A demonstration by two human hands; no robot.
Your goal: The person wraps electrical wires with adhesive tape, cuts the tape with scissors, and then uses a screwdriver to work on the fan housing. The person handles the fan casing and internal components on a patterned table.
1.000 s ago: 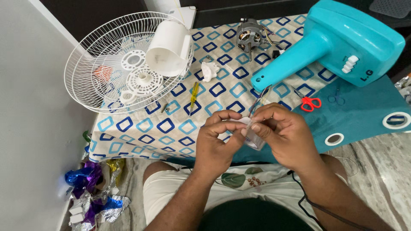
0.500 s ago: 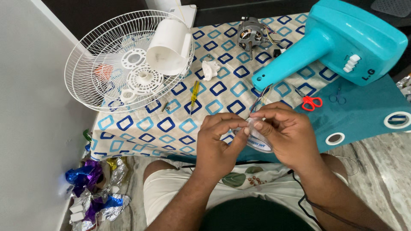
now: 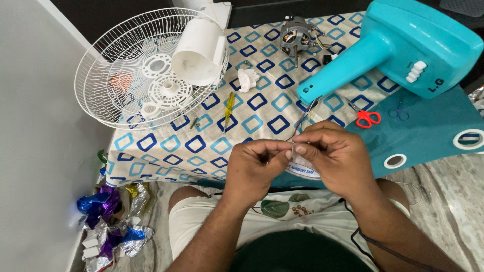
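My left hand (image 3: 254, 168) and right hand (image 3: 335, 158) meet fingertip to fingertip, both pinched shut on one roll of clear adhesive tape (image 3: 305, 163) held over the near edge of the patterned cloth (image 3: 176, 146). Left to right beyond them: one white fan grille (image 3: 101, 75) holding one white cup-shaped cover (image 3: 199, 45), one yellow screwdriver (image 3: 228, 108), one bare motor (image 3: 295, 36). Then one teal fan housing (image 3: 403, 45) and one pair of red-handled scissors (image 3: 367, 119).

Glossy turquoise plastic fan housing (image 3: 403, 45), white wire grille (image 3: 116, 85), patterned cloth (image 3: 252, 121).
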